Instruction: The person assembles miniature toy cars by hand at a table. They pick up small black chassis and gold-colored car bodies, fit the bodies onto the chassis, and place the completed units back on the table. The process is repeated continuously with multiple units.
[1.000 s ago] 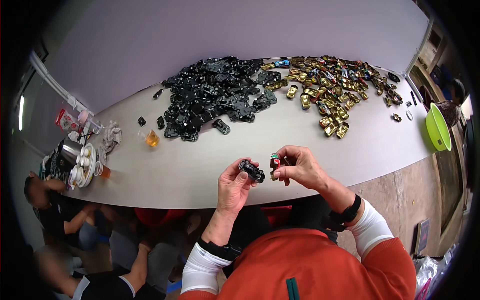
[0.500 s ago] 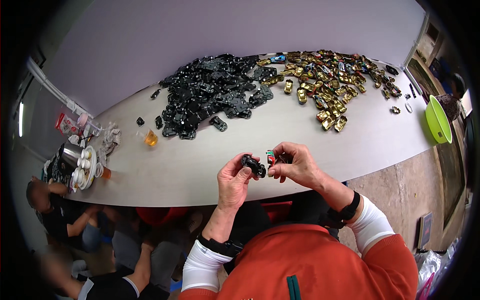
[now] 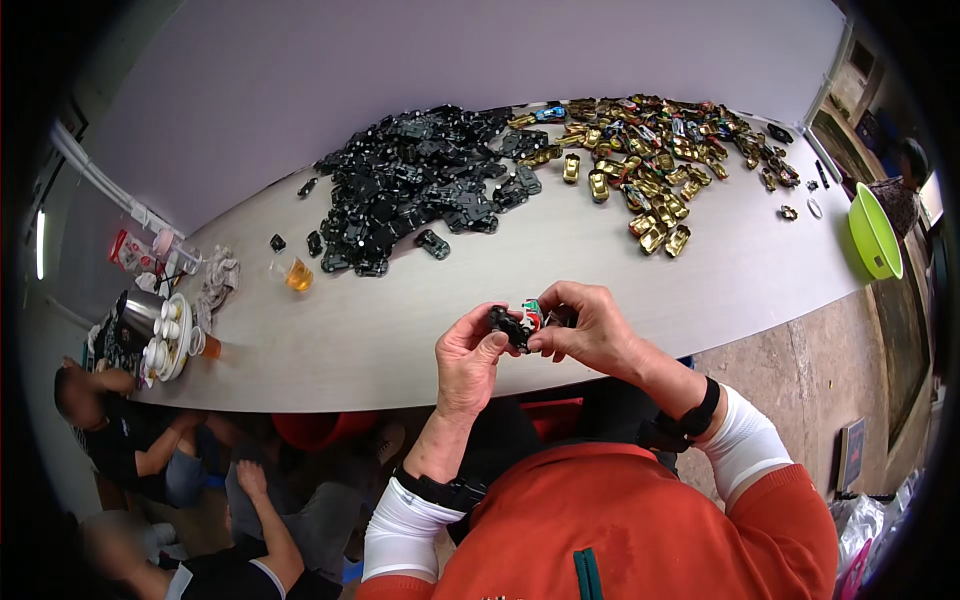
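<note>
Above the table's near edge, my left hand (image 3: 470,355) is closed round a black toy car chassis (image 3: 508,326), gripped between thumb and fingers. My right hand (image 3: 585,325) pinches a red, green and white toy car body (image 3: 532,315) against the chassis, so the two parts touch. A dark piece also shows between the right fingers; its kind is hidden. Beyond my hands lie a big heap of black toy car chassis (image 3: 400,190) and, to its right, a heap of gold and coloured toy car bodies (image 3: 660,170).
The pale table (image 3: 350,340) runs along a wall. On its left are a cup of amber drink (image 3: 297,275), a crumpled cloth (image 3: 217,280) and a tray of white cups (image 3: 178,350). A green basin (image 3: 876,235) stands at the right edge. Two people sit at the lower left.
My right hand has moved left, bringing the coloured car body up against the black chassis. At the lower left, one person's arm has shifted.
</note>
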Action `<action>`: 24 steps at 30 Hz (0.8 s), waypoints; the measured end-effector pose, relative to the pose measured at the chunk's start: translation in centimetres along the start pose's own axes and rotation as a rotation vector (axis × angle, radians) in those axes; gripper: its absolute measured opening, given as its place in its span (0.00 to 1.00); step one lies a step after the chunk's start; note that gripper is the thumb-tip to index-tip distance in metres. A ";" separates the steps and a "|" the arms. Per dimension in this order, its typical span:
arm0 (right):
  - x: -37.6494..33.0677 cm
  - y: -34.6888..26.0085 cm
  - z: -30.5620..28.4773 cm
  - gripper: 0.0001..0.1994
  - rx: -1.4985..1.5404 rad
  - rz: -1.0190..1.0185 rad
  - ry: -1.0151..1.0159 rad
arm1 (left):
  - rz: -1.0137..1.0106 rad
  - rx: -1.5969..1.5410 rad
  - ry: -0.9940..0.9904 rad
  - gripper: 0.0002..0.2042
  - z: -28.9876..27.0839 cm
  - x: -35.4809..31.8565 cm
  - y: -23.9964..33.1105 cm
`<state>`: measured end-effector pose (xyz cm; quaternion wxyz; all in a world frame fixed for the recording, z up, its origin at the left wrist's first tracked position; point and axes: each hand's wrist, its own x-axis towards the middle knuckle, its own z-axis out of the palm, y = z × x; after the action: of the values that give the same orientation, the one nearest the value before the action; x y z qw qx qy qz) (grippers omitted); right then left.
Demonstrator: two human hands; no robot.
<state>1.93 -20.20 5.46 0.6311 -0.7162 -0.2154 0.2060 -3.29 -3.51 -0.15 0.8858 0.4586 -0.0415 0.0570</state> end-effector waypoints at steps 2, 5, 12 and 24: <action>-0.2 0.1 0.2 0.13 -0.056 -0.054 0.007 | 0.013 0.053 -0.017 0.17 0.3 0.0 0.0; -0.3 0.0 0.2 0.16 -0.186 -0.233 0.029 | 0.037 0.128 -0.039 0.17 0.9 0.4 0.3; -0.7 -0.9 0.1 0.21 -0.446 -0.448 0.000 | 0.073 0.118 -0.032 0.17 1.0 0.0 0.5; -0.6 -1.1 -0.2 0.12 -0.102 -0.118 -0.089 | -0.093 0.095 -0.062 0.14 2.6 0.3 1.6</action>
<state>1.54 -20.56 6.58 0.5944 -0.7238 -0.2952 0.1888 -3.25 -4.72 2.66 0.8630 0.5033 -0.0449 0.0032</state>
